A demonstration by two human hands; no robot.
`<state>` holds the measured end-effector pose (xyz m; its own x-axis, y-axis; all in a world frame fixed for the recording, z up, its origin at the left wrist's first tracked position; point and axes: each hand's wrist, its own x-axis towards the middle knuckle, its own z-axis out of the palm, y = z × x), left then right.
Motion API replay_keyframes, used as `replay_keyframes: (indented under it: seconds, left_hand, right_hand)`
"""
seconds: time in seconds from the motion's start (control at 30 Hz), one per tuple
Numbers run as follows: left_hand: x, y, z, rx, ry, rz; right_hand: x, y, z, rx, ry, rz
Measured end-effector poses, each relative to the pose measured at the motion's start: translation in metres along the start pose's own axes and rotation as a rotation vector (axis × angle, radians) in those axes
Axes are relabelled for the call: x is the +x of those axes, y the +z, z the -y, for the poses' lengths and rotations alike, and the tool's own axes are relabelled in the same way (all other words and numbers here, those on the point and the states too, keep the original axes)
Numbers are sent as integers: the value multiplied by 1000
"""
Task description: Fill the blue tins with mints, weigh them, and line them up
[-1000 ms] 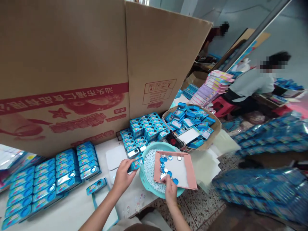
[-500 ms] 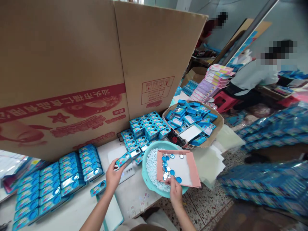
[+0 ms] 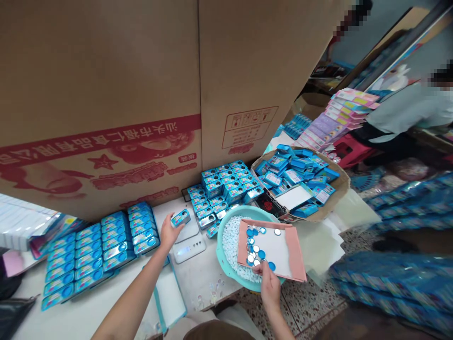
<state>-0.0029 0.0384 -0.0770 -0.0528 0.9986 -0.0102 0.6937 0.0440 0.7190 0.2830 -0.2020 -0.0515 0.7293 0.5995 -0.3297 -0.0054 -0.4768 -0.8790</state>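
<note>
My left hand (image 3: 170, 232) grips a small blue tin (image 3: 181, 217) with a round hole in its top. It is held over the plate of a white digital scale (image 3: 190, 249). My right hand (image 3: 270, 283) has its fingers pinched together among round blue and silver lids (image 3: 261, 254); whether a lid is between the fingertips cannot be made out. The lids lie in a shallow pink-edged cardboard tray (image 3: 297, 250). This tray rests across a turquoise basin (image 3: 221, 257) full of small white pellets (image 3: 230, 238).
Rows of blue tins (image 3: 90, 255) stand on the left, stacked tins (image 3: 230, 182) behind the basin. A carton (image 3: 338, 200) heaped with tins is at right. A tall cardboard box (image 3: 141, 94) walls the back. Another person (image 3: 406, 113) sits far right.
My left hand has carried the tin left, away from the stacked tins, to above the scale's plate. The view has swung left. My right hand stays at the lids.
</note>
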Motion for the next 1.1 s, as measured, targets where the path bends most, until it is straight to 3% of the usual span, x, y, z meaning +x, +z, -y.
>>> replay_keyframes:
  seconds: [0.17,0.33,0.53,0.83,1.1]
  left_hand:
    - [-11,-21,6,102,92,6]
    - [-19,-43,5,140,98,-8]
    - [-15,-52,-3,161,87,-11]
    - [-4,-46,-16,158,119,29]
    - [2,-18,-28,298,287,85]
  right_hand:
    - [-4,-3,0,-4,10,-8]
    - [-4,-5,0,-26,-34,35]
    - [-1,-6,2,-47,-54,59]
    - [-7,-11,0,-28,-65,41]
    - [-12,-18,-1,-28,-72,0]
